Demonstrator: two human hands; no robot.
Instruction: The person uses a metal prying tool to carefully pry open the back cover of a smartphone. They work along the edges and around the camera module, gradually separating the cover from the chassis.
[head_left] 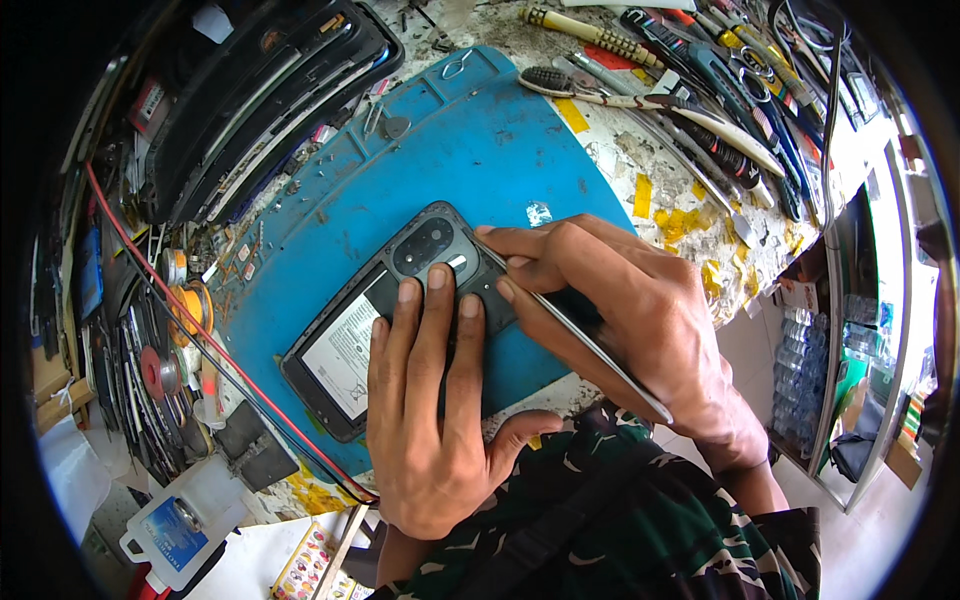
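Observation:
On the blue repair mat point(400, 190) lies a smartphone point(325, 405) with its back cover off, so the labelled battery point(350, 350) shows. Its camera module point(422, 246) is at the upper end. My left hand point(425, 430) rests flat over the phone, fingers stretched out and pressing on it just below the cameras. A slim metal pry tool point(600, 350) is pinched in my right hand point(630, 300). The tool's tip meets the phone's right edge beside the cameras, partly hidden by my fingers.
Screwdrivers, tweezers and a brush point(548, 80) crowd the far right of the worktable. Several dark phone panels point(260, 90) are stacked at the far left. A red cable point(150, 265) crosses the left side, near solder spools point(190, 308). A plastic bottle point(180, 525) stands at the lower left.

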